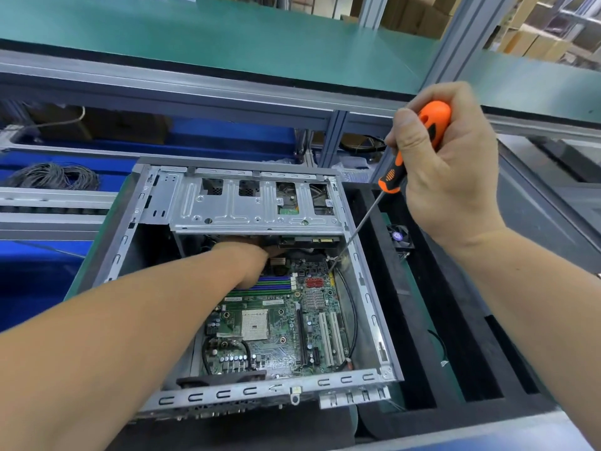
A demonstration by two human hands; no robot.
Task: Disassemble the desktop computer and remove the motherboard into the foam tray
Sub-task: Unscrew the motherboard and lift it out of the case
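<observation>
An open grey computer case [367,297] lies on the bench with the green motherboard [276,333] still inside it. My left hand [250,258] reaches deep into the case, under the silver drive cage [234,203], and its fingers are hidden there. My right hand [445,164] grips an orange and black screwdriver [413,148] above the case's right wall. The screwdriver's thin shaft slants down to the motherboard's far right corner. A black foam tray [419,323] with long slots lies just right of the case.
A small black fan [399,236] sits in the foam tray. Blue bins stand at the left, one holding a coil of grey cable [53,175]. A green shelf on an aluminium frame [227,102] hangs over the far side of the bench.
</observation>
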